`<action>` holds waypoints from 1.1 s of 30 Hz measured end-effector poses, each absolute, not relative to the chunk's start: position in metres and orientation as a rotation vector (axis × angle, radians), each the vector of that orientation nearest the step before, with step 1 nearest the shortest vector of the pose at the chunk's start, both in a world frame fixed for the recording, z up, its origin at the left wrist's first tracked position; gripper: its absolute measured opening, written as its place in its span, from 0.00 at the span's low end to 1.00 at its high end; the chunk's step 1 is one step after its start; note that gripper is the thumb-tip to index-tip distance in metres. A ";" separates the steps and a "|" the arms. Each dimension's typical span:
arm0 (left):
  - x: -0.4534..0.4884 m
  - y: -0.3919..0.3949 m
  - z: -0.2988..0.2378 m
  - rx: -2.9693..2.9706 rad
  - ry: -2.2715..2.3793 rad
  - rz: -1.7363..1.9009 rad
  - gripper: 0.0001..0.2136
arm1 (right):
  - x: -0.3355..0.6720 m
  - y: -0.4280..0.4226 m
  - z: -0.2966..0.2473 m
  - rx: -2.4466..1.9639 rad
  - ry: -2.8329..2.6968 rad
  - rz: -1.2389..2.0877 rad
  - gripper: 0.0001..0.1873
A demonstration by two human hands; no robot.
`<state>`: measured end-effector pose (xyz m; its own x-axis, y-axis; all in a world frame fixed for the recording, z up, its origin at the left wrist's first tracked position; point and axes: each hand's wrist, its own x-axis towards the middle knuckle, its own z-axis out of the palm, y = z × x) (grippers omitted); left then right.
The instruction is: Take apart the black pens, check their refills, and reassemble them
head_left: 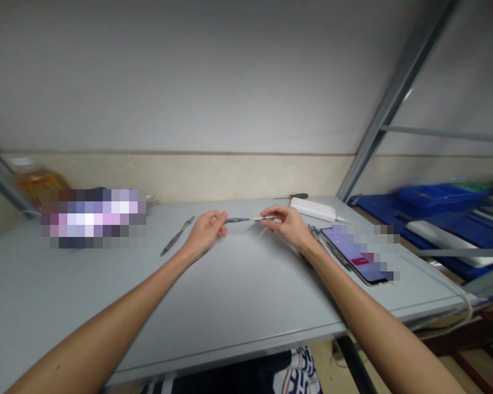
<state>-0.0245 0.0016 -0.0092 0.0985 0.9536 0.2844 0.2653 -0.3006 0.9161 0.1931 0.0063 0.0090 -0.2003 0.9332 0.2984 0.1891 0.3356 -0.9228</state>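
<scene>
Tabletop (217,306): plain pale grey. Held pen (236,220), just below centre: grey with dark parts, small yellowish patch, silvery stretch toward 3 o'clock. Loose pen (175,241), 8 o'clock: dark grey, lighter grey toward its 1 o'clock end. Phone (347,249), 4 o'clock: black edge, lavender screen, crimson block; part pixelated. Box (313,209), 3 o'clock: plain white. Screwdriver (299,196), 3 o'clock: black handle, yellow accent. Bottle (39,179), 9 o'clock, blurred: amber, whitish cap. Wall (213,76), 12 o'clock: plain grey-white; beneath it, a thin brownish line and cream band (230,178), faintly mottled. Clothing (267,372), between 5 and 6 o'clock: dark navy, white panel with dark pattern.
</scene>
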 end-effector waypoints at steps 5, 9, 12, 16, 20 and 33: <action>-0.027 -0.001 -0.008 1.828 1.477 1.184 0.25 | 0.194 0.007 0.008 -0.975 -1.596 0.942 0.14; -0.030 0.002 -0.007 1.810 1.557 1.209 0.26 | 0.196 0.008 0.008 -0.959 -1.567 0.970 0.14; -0.032 0.004 -0.006 1.765 1.601 1.241 0.25 | 0.198 0.008 0.009 -0.957 -1.510 1.010 0.16; -0.037 0.008 -0.005 1.715 1.642 1.277 0.24 | 0.200 0.010 0.009 -0.906 -1.402 1.061 0.17; -0.042 0.011 -0.005 1.681 1.655 1.311 0.24 | 0.203 0.015 0.009 -0.884 -1.305 1.058 0.17; -0.044 0.012 -0.007 1.683 1.657 1.314 0.24 | 0.205 0.014 0.007 -0.904 -1.299 1.155 0.15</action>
<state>-0.0442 0.0120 -0.0069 -0.1666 0.9340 0.3160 0.5209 -0.1887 0.8325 0.2054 0.0144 0.0066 -0.0853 0.9675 0.2382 -0.1237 0.2269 -0.9660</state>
